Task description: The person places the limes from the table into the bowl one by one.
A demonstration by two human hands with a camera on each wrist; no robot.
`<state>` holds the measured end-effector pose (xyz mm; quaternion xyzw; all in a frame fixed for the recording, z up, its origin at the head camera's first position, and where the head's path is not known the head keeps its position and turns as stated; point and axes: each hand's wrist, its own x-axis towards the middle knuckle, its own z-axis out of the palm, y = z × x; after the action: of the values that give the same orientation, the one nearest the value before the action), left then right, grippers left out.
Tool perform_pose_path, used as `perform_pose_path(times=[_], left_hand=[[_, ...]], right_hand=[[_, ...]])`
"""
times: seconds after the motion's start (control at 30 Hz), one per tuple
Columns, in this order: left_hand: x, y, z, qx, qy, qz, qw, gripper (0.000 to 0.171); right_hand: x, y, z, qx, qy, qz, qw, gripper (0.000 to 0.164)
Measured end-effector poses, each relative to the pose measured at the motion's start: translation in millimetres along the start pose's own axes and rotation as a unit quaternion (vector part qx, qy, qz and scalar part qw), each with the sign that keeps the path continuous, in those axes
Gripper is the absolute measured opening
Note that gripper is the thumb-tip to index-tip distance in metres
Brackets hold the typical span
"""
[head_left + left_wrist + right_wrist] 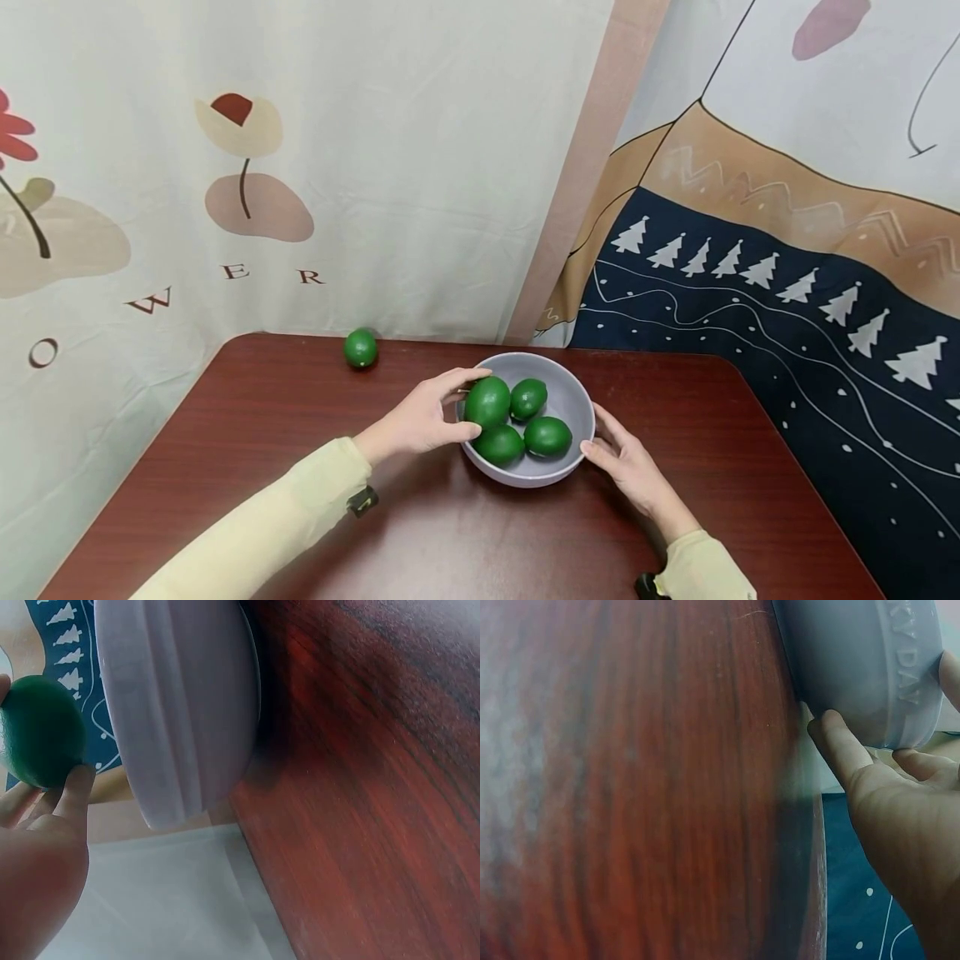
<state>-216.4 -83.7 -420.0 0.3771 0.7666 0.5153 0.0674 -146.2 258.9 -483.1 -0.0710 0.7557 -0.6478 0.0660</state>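
My left hand (427, 421) grips a green lime (487, 402) between thumb and fingers at the left side of a grey-lavender bowl (525, 481). In the left wrist view, the held lime (43, 731) appears above the rim of the bowl (176, 712). Three more limes lie inside: one at the back (528, 398), one at front right (547, 437) and one at front left (500, 445). At the bowl's right side, my right hand (633, 471) holds it, thumb by the rim and fingers against the outer wall, where raised letters show in the right wrist view.
Another lime (361, 347) sits at the far edge of the dark red-brown wooden table (300, 400), left of the bowl. Behind the table hang a pale printed curtain (412, 167) and a navy and tan cloth (750, 317) with white trees.
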Motion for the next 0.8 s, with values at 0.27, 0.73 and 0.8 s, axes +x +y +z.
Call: perform_pose_path(times=[0.27,0.73,0.8], left_hand=[[3.5,1.7,8.9,-0.006,-0.026,0.0,0.9996,0.069],[9.4,0.5,27.6,0.001,-0.069,0.025,0.9973,0.066],[10.0,0.5,29.9,-0.001,-0.074,0.029,0.9968,0.066]], right_hand=[[-1.4,-2.4,0.7,0.007,-0.002,-0.012,1.0,0.071],[-0.3,0.4,0.5,0.003,0.003,-0.006,1.0,0.071],[-0.5,0.2,0.7,0.004,0.002,-0.008,1.0,0.071]])
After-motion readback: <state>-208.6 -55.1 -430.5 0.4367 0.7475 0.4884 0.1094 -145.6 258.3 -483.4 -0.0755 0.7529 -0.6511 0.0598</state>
